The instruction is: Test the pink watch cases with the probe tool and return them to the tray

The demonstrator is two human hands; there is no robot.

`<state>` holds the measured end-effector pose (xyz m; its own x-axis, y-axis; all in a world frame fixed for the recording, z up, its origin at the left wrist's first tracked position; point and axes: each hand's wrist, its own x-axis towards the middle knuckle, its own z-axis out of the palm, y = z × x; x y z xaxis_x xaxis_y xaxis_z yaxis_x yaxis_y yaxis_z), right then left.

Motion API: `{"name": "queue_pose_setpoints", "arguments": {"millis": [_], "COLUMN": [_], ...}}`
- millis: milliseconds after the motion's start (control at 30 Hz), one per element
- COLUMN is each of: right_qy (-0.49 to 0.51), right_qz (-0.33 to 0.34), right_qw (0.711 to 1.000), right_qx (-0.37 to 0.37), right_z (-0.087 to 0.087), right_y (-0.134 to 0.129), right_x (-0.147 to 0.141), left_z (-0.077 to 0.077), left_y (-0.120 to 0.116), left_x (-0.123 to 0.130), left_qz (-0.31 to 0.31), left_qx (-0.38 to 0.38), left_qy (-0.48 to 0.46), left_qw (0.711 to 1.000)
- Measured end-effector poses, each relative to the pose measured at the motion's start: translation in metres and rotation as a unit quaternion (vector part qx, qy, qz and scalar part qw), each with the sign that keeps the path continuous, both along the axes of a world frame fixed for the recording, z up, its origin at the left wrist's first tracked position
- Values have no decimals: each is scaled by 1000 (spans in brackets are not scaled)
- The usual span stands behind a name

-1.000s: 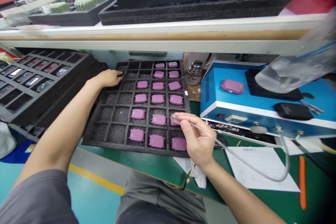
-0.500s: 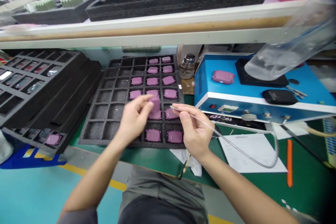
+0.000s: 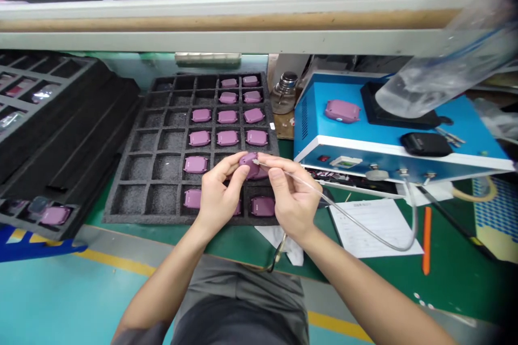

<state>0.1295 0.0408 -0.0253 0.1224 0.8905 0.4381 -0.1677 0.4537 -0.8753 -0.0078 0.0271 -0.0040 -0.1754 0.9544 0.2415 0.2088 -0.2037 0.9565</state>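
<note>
Between thumb and fingers, my left hand [image 3: 222, 186] grips a purple watch case [image 3: 247, 160], raised over the foam tray. My right hand [image 3: 294, 188] is closed on the end of a clear thin tube [image 3: 348, 215], whose tip touches or nearly touches the case. From there the tube loops back to the front of a blue machine [image 3: 319, 118]. Below both hands lies the dark foam tray [image 3: 135, 199], with several more purple cases in its right-hand columns. My hands partly cover the cases in the nearer rows.
On the blue machine rest another purple case [image 3: 342, 111], a black box [image 3: 426, 144] and a clear plastic cylinder [image 3: 408, 94]. A glass bottle [image 3: 284, 94] stands behind the tray. Stacked foam trays [image 3: 101, 113] are at left. Paper [image 3: 376, 226] and an orange stick [image 3: 427, 240] lie right. A shelf [image 3: 243, 40] crosses above.
My left hand has carried the purple case right, to the tube tip in my right hand; the hands are now close together. The camera view has shifted slightly.
</note>
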Motion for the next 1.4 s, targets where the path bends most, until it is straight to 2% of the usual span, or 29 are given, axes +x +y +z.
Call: {"name": "queue_pose_setpoints", "arguments": {"millis": [1033, 1400], "right_qy": [-19, -30], "right_qz": [-1, -3], "right_qw": [1000, 999], "right_qx": [-12, 13], "right_z": [-1, 2], "right_y": [-1, 7], "right_x": [0, 0], "left_z": [-7, -4], "left_y": [-1, 2], "left_x": [-1, -2], "left_qz": [12, 23], "left_qx": [2, 14], "left_qy": [32, 55], "left_qw": [999, 998]}}
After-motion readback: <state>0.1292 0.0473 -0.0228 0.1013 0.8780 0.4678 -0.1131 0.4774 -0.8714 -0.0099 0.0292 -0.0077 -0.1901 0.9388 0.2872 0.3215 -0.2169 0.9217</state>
